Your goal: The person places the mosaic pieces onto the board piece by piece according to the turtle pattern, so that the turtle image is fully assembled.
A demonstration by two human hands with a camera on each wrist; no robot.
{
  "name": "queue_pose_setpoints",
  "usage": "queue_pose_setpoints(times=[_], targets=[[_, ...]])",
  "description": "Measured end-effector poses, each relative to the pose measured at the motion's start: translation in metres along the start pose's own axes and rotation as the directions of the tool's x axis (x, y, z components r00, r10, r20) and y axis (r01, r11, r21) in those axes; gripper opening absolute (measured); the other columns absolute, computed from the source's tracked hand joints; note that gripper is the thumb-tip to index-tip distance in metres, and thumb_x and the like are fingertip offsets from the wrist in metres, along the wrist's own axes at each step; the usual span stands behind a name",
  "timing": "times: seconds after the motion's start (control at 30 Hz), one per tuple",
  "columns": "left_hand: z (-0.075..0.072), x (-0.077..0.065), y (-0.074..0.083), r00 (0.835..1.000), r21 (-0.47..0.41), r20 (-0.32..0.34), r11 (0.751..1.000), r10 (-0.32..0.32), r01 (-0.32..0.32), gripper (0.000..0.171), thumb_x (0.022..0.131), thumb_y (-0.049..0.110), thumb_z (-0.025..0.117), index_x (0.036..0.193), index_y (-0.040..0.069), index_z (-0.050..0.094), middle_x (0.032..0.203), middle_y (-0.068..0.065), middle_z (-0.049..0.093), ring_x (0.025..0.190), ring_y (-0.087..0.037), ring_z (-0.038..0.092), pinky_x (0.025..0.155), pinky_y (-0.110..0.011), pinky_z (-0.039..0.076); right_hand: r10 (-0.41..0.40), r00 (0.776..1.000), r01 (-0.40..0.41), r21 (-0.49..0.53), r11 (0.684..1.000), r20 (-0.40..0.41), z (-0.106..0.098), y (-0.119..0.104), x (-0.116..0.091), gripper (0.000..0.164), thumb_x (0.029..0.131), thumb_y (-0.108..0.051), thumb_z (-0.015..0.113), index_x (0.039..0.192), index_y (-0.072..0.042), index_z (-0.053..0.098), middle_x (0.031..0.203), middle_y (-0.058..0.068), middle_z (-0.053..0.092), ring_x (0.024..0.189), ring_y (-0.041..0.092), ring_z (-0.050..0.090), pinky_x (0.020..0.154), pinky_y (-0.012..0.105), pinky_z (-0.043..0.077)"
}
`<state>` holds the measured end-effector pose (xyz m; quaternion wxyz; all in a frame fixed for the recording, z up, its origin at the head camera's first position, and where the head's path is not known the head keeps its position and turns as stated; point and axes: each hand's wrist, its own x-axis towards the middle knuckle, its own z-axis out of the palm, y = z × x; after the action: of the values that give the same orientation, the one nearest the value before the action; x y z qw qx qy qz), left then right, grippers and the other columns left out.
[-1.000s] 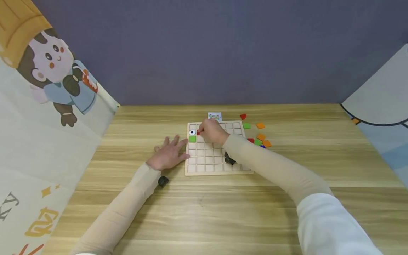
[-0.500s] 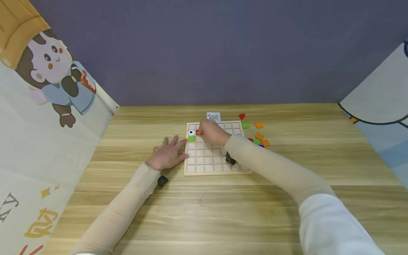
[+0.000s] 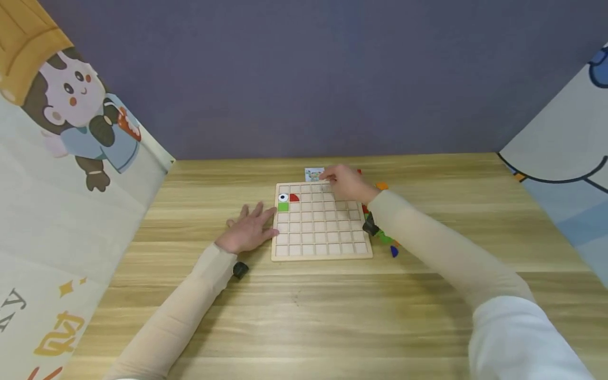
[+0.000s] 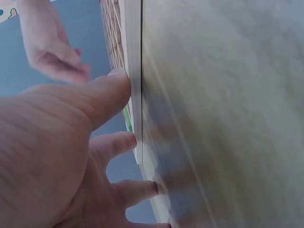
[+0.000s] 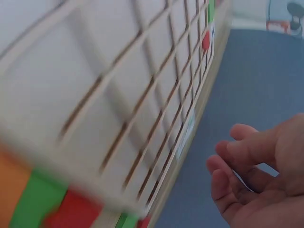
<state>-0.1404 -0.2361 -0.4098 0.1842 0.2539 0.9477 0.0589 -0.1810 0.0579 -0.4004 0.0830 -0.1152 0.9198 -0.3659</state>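
A wooden grid board lies on the table. In its left columns sit a white eye tile, a green square below it and a red quarter-round piece beside the eye. My left hand is spread flat, thumb and fingertips at the board's left edge; the left wrist view shows the thumb against the side. Over the board's far edge hovers my right hand, its fingers loosely bent with nothing visible between them in the right wrist view.
A small printed picture card lies behind the board. To the right are loose coloured pieces, among them an orange one, a green one and a blue one; my right forearm hides others. A dark wall panel stands behind.
My right hand has let go of the red piece, which stays in its cell, and has moved right and away from it. The forearm's shift uncovers the front loose pieces. My left hand stays put.
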Motion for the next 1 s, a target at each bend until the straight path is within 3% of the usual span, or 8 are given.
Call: queue_pose_setpoints(times=[0.13,0.17,0.27,0.4,0.53,0.7,0.83,1.0], targets=[[0.000,0.000,-0.003,1.000,-0.012,0.005,1.000,-0.006,0.006,0.068,0.097,0.050,0.043,0.152,0.020,0.019,0.155,-0.019,0.004,0.133,-0.056,0.005,0.086,-0.080,0.017,0.056,0.998,-0.054,0.039,0.998,-0.032,-0.019,0.031,-0.008,0.039,0.090,0.011,0.046,0.126,0.001,0.059,0.132,0.018,0.051,0.101,0.031,0.054,0.075,0.039,0.047],[0.000,0.000,-0.004,1.000,-0.016,0.006,1.000,-0.008,0.008,0.068,0.097,0.050,0.043,0.152,0.021,0.019,0.155,-0.018,0.004,0.133,-0.056,0.005,0.086,-0.080,0.016,0.063,0.997,-0.062,0.021,0.998,-0.044,-0.022,0.040,-0.010,0.037,0.090,0.010,0.047,0.124,0.001,0.060,0.131,0.018,0.051,0.111,0.033,0.049,0.081,0.040,0.045],[0.000,0.000,-0.006,1.000,-0.023,0.009,1.000,-0.010,0.010,0.067,0.097,0.050,0.044,0.152,0.020,0.020,0.156,-0.018,0.004,0.133,-0.056,0.005,0.086,-0.081,0.016,0.093,0.995,-0.094,-0.025,0.995,-0.040,-0.029,0.064,-0.019,0.033,0.092,0.006,0.049,0.121,0.001,0.062,0.130,0.019,0.053,0.110,0.036,0.051,0.079,0.045,0.047],[0.000,-0.002,-0.008,1.000,-0.031,0.010,0.999,-0.008,0.008,0.067,0.097,0.049,0.045,0.152,0.020,0.021,0.156,-0.019,0.005,0.133,-0.056,0.005,0.085,-0.081,0.017,0.115,0.993,-0.115,-0.078,0.990,-0.013,-0.030,0.084,-0.030,0.030,0.091,0.002,0.055,0.120,-0.002,0.064,0.130,0.019,0.053,0.087,0.035,0.056,0.063,0.042,0.047],[0.000,-0.003,-0.008,1.000,-0.034,0.007,0.999,-0.005,0.005,0.067,0.097,0.048,0.045,0.152,0.019,0.021,0.156,-0.019,0.005,0.133,-0.056,0.005,0.085,-0.081,0.017,0.072,0.997,-0.076,-0.113,0.991,-0.036,-0.027,0.089,-0.032,0.027,0.089,-0.002,0.063,0.116,0.001,0.066,0.122,0.020,0.058,0.094,0.028,0.058,0.073,0.039,0.049],[0.001,-0.003,-0.007,1.000,-0.036,0.006,0.999,-0.003,0.003,0.068,0.096,0.050,0.046,0.152,0.020,0.021,0.156,-0.019,0.005,0.133,-0.056,0.004,0.085,-0.081,0.015,0.070,0.994,-0.079,-0.128,0.989,-0.079,-0.025,0.085,-0.032,0.020,0.086,-0.002,0.067,0.105,0.000,0.070,0.113,0.019,0.063,0.099,0.032,0.058,0.081,0.044,0.050],[0.003,-0.003,-0.006,1.000,-0.030,0.004,1.000,0.003,-0.003,0.068,0.096,0.051,0.045,0.152,0.021,0.021,0.155,-0.019,0.005,0.133,-0.056,0.004,0.085,-0.081,0.014,0.119,0.988,-0.128,-0.087,0.988,-0.097,-0.027,0.084,-0.034,0.021,0.086,-0.002,0.066,0.106,0.000,0.071,0.114,0.020,0.062,0.096,0.030,0.059,0.077,0.042,0.051],[0.004,-0.002,-0.005,1.000,-0.010,-0.001,1.000,0.009,-0.009,0.068,0.096,0.051,0.044,0.152,0.021,0.021,0.155,-0.019,0.006,0.133,-0.056,0.005,0.085,-0.081,0.017,0.140,0.981,-0.146,-0.034,0.989,-0.135,-0.027,0.077,-0.040,0.024,0.086,-0.011,0.069,0.109,-0.003,0.070,0.111,0.016,0.064,0.075,0.029,0.059,0.063,0.038,0.051]])
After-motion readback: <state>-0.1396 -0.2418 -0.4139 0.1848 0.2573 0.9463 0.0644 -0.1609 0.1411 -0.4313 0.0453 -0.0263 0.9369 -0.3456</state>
